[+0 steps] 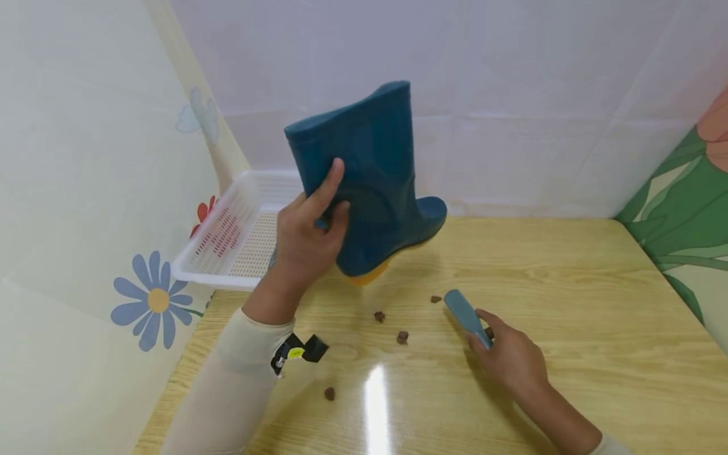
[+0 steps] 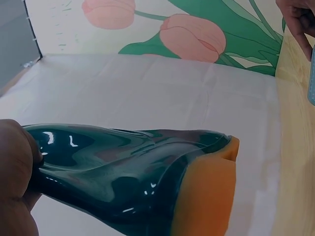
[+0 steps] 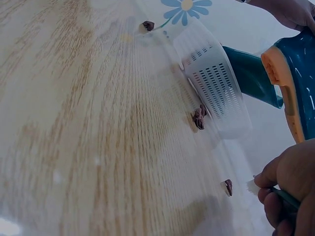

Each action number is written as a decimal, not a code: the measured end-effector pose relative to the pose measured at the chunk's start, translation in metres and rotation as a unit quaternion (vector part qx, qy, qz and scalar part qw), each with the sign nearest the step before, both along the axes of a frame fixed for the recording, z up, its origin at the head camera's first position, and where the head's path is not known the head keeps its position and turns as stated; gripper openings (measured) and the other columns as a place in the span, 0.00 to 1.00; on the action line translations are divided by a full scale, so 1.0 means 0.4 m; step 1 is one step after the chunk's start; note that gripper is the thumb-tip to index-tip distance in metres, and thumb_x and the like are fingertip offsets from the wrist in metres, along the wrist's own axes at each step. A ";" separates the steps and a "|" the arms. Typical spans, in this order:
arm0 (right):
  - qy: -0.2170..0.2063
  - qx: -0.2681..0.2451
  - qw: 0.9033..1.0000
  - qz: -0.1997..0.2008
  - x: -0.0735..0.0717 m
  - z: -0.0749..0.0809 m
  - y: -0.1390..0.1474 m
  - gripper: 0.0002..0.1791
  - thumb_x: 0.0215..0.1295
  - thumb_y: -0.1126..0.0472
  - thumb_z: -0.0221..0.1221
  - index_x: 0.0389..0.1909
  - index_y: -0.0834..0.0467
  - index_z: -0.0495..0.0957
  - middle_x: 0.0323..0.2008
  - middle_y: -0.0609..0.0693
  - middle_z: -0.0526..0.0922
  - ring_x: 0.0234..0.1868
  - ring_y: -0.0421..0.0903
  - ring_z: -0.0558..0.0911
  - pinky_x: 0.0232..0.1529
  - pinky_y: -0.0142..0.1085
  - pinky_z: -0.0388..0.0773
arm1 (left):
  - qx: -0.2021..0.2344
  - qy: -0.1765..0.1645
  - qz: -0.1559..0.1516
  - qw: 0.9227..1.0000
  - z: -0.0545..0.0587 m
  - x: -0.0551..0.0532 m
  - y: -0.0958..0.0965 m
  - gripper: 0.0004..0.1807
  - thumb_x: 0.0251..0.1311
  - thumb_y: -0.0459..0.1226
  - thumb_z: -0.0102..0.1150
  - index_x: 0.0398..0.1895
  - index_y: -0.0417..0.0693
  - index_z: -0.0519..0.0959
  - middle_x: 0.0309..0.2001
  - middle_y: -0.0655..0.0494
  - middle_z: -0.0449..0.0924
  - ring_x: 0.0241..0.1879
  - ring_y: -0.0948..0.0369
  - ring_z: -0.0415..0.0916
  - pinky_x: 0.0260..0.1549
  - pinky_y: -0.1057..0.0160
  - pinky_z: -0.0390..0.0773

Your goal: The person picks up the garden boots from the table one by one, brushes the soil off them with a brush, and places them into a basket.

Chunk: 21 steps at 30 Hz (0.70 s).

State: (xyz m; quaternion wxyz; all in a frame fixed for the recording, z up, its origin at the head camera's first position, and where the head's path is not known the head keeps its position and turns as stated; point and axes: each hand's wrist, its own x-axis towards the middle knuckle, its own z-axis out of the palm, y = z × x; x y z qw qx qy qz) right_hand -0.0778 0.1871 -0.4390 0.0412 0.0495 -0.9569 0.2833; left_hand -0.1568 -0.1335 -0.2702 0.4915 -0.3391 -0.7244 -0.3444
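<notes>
My left hand (image 1: pixel 309 237) grips a dark blue-green rain boot (image 1: pixel 375 164) by its shaft, thumb and a finger across the near side. The boot is held above the table, opening upward and toe pointing right. Its orange sole (image 2: pixel 206 196) shows in the left wrist view. To the right and lower, my right hand (image 1: pixel 512 360) holds a small brush with a blue-grey back (image 1: pixel 463 313) close over the table. White bristles (image 3: pixel 253 187) stick out by the fingertips in the right wrist view. Brush and boot are apart.
Several small brown lumps (image 1: pixel 402 337) lie scattered on the wooden table (image 1: pixel 597 303). A white plastic basket (image 1: pixel 213 278) stands at the back left, with a dark green piece (image 3: pixel 251 73) rising from it. A pale curtain (image 1: pixel 512 126) hangs behind the table.
</notes>
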 end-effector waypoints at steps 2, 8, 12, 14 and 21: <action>0.002 0.000 1.000 -0.001 0.000 -0.001 0.000 0.31 0.66 0.54 0.68 0.67 0.62 0.75 0.40 0.59 0.88 0.17 0.40 0.73 0.14 0.36 0.67 | 0.011 0.009 0.001 1.000 0.004 -0.002 -0.001 0.46 0.62 0.22 0.62 0.75 0.77 0.65 0.31 0.37 0.81 0.20 0.51 0.67 0.21 0.50 0.68; 0.005 0.004 1.000 -0.001 -0.002 -0.006 0.002 0.31 0.66 0.53 0.68 0.67 0.62 0.75 0.40 0.59 0.88 0.17 0.40 0.72 0.14 0.36 0.66 | 0.025 0.009 -0.008 1.000 0.025 0.000 -0.006 0.43 0.64 0.24 0.62 0.75 0.75 0.67 0.51 0.34 0.83 0.29 0.47 0.76 0.31 0.45 0.80; 0.007 0.005 1.000 -0.002 -0.004 -0.010 0.003 0.31 0.67 0.53 0.68 0.67 0.62 0.75 0.40 0.59 0.88 0.16 0.40 0.71 0.14 0.36 0.65 | 0.027 0.006 -0.010 1.000 0.039 0.002 -0.012 0.43 0.65 0.25 0.61 0.75 0.77 0.67 0.55 0.37 0.82 0.31 0.47 0.79 0.35 0.46 0.83; 0.010 0.005 1.000 -0.001 -0.004 -0.012 0.003 0.31 0.66 0.53 0.68 0.67 0.62 0.75 0.40 0.59 0.88 0.17 0.39 0.71 0.14 0.36 0.65 | 0.030 0.006 -0.008 1.000 0.045 0.002 -0.016 0.42 0.65 0.25 0.61 0.75 0.77 0.67 0.51 0.37 0.84 0.27 0.49 0.76 0.29 0.51 0.80; 0.021 0.007 1.000 0.000 -0.006 -0.016 0.003 0.31 0.65 0.54 0.69 0.66 0.62 0.76 0.38 0.57 0.88 0.17 0.39 0.71 0.14 0.36 0.64 | 0.035 0.005 -0.004 0.999 0.066 0.003 -0.033 0.38 0.67 0.26 0.59 0.75 0.70 0.69 0.23 0.43 0.71 0.19 0.55 0.58 0.23 0.60 0.58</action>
